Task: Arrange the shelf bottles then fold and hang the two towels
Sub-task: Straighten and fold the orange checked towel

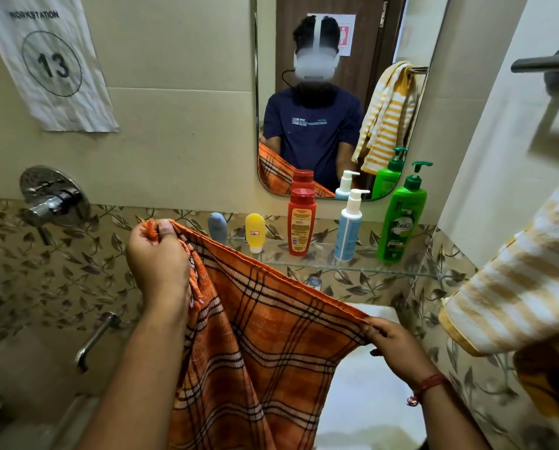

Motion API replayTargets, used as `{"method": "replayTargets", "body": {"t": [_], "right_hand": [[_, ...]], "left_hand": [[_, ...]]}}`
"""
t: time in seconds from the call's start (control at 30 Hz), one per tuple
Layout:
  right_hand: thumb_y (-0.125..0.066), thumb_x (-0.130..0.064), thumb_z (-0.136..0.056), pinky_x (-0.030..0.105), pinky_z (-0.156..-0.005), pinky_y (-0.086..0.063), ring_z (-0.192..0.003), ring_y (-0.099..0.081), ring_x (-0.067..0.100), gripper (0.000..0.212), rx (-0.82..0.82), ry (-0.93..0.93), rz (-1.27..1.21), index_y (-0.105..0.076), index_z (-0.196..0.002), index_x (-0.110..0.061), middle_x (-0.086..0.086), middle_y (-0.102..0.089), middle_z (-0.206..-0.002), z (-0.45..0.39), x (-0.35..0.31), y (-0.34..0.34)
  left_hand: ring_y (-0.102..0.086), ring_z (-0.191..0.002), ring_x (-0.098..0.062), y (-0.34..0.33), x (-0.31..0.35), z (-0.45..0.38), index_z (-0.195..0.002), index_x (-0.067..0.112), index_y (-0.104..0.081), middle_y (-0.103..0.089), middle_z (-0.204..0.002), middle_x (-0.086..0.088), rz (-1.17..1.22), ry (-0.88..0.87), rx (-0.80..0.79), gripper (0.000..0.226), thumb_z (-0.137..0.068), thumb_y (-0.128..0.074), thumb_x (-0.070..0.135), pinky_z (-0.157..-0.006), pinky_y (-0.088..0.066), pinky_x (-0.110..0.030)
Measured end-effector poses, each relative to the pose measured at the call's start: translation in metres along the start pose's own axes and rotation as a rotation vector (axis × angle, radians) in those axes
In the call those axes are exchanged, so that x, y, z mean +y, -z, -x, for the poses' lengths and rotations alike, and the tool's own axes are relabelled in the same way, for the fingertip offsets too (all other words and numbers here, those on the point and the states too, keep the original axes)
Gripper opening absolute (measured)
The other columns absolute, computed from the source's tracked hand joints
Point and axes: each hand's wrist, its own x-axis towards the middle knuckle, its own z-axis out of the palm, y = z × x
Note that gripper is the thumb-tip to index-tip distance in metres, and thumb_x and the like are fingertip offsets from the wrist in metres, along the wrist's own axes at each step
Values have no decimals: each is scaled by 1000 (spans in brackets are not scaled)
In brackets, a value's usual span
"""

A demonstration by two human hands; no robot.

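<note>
Nearest: orange plaid towel [258,345] stretched by its top edge between both hands, hanging free over the pale basin [362,394] below. Right hand [398,349] low at the near right, palm down, fingers curled over the towel's right top corner, thumb not visible; red thread band on the wrist. Left hand [158,254] raised higher at the left, forearm reaching up from the lower frame edge, thumb and fingers pinching the gathered fringed corner. Top edge sloping down from left to right, cloth taut along it, folds falling beneath. Open room to the left of the left hand in front of the wall tiles, broken only by the wall mixer tap [55,198] and spout [93,339]; right side crowded by the yellow striped towel [511,287] hanging close beside the right hand, not touching it. Beyond, glass shelf [411,267] spanning to the right corner, its front edge just behind the towel's upper hem. On the shelf, left to right, spaced apart and upright: grey-blue tube [217,227], yellow tube [255,232], red bottle [301,222], white-blue pump bottle [349,225], green pump bottle [401,219] nearest the right corner. Farthest: mirror [333,92] above the shelf, paper sign [50,63] marked 13 upper left, dark rail [546,63] upper right.
</note>
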Motion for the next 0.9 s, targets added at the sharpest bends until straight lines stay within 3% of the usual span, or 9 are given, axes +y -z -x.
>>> {"method": "replayTargets", "body": {"t": [0.07,0.1,0.17,0.27,0.43,0.53,0.6,0.7,0.9], "right_hand": [[-64,-24,-95,36,-85,-59,-102,-70,26,17,8,4,-219,-75,-105,-17,7,-75,-108,1,4,-2],[-73,-36,-85,38,-87,-59,-104,-70,30,30,30,21,-326,-76,-105,-13,12,-75,-109,1,6,-2],[-87,-59,-56,39,-84,-59,-98,-72,30,67,67,44,-476,-77,-99,-9,16,-75,-104,1,12,-1],[-93,-61,-39,35,-74,-61,-83,-71,25,74,116,72,-574,-75,-88,-8,16,-73,-90,2,12,5],[-91,-56,-52,41,-78,-59,-82,-69,30,62,176,107,-460,-74,-87,-8,17,-71,-86,5,10,9],[-80,-21,-80,47,-79,-59,-84,-70,36,8,169,137,-248,-74,-82,-15,10,-73,-81,7,10,10],[-73,-15,-88,47,-80,-58,-81,-71,25,9,159,149,-78,-72,-80,-19,3,-73,-79,7,14,10],[-71,-24,-91,44,-76,-57,-79,-69,16,10,168,161,36,-69,-81,-23,-3,-72,-78,11,13,8],[-69,-8,-90,51,-78,-58,-77,-68,23,19,248,144,-212,-67,-79,-23,3,-69,-75,7,9,6]], "left_hand": [[-60,-82,-1,1,-1,-1,-101,22,-60,-62,-90,11,0,8,-4,7,-103,-53,24,-65,-44,-16],[-60,-82,-1,1,-2,-2,-102,22,-60,-62,-90,11,-3,12,-4,7,-103,-53,24,-65,-43,-16],[-59,-82,0,2,-3,-3,-102,23,-59,-61,-90,12,-8,18,-4,6,-103,-53,24,-66,-43,-16],[-57,-81,1,1,-4,-3,-102,25,-56,-59,-90,13,-16,21,2,4,-103,-53,23,-68,-44,-17],[-59,-86,-6,1,-5,-5,-109,23,-59,-59,-93,13,-18,28,17,9,-103,-53,24,-74,-45,-20],[-59,-82,-7,0,-4,-5,-100,23,-58,-58,-87,15,-18,25,21,4,-102,-54,23,-76,-46,-22],[-57,-79,-2,-2,-4,-4,-97,24,-57,-58,-87,14,-14,26,14,7,-102,-53,23,-74,-46,-22],[-57,-79,0,-3,-5,-3,-99,23,-58,-60,-88,13,-14,28,7,6,-103,-53,24,-72,-46,-21],[-57,-80,2,-4,-6,-2,-102,24,-58,-60,-89,14,-23,21,-2,5,-103,-53,24,-69,-44,-18]]}}
